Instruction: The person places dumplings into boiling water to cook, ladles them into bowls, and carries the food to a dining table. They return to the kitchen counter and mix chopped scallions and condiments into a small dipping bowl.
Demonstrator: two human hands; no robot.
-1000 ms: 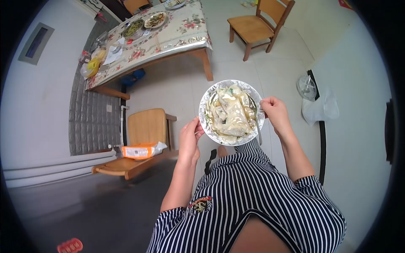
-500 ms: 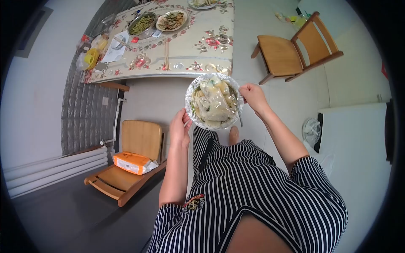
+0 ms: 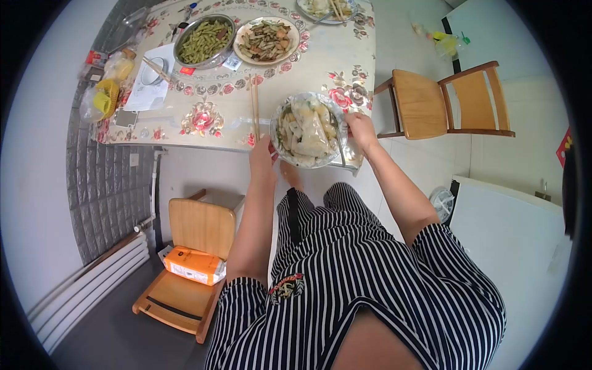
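A patterned plate (image 3: 308, 163) of dumpling-like food in broth is held between my hands at the near edge of the flowered table (image 3: 228, 129). My left hand (image 3: 262, 157) grips its left rim, fingers partly hidden by the plate. On the right rim, my right hand (image 3: 359, 129) is closed. A spoon handle (image 3: 341, 151) sticks out over the plate's right side. Wooden chopsticks (image 3: 254, 108) lie on the cloth just left of the plate. Whether the plate touches the table cannot be made out.
Farther back are a metal bowl of green beans (image 3: 206, 42), a dish of stir-fry (image 3: 266, 41) and another plate (image 3: 327, 9). A chair (image 3: 422, 105) stands right of the table; another (image 3: 200, 225), holding an orange package (image 3: 192, 265), stands at the lower left.
The table has come closer, and the held plate has passed from over the floor to over the table's near edge. Both hands have kept hold of it.
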